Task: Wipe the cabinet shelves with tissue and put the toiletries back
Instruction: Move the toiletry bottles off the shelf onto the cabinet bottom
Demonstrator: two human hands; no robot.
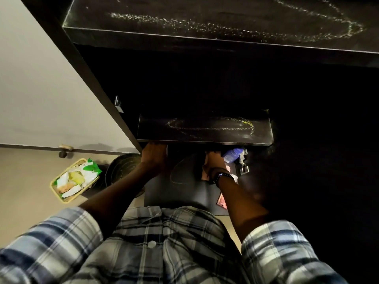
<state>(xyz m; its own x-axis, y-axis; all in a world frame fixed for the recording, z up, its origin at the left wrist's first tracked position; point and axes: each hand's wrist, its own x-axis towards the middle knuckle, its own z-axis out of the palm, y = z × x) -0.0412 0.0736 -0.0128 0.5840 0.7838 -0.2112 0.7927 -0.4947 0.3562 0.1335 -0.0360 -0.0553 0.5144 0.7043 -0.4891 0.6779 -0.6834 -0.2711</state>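
I look down into a dark cabinet. The top shelf (205,23) and the middle shelf (205,130) are bare, each with a dusty ring mark. My left hand (153,155) reaches under the middle shelf's left end, fingers hidden beneath it. My right hand (215,162), with a beaded bracelet on the wrist, is low on the bottom shelf (184,189), next to a blue-and-white bottle (232,155). A pinkish item (205,173) lies under that wrist; whether the hand grips anything is hidden.
A yellow basket (71,181) full of packets sits on the floor at left, beside a round black bin (123,167). A metal hinge (243,162) sticks out right of the bottle. A small pink box (222,200) lies at the bottom shelf's front edge.
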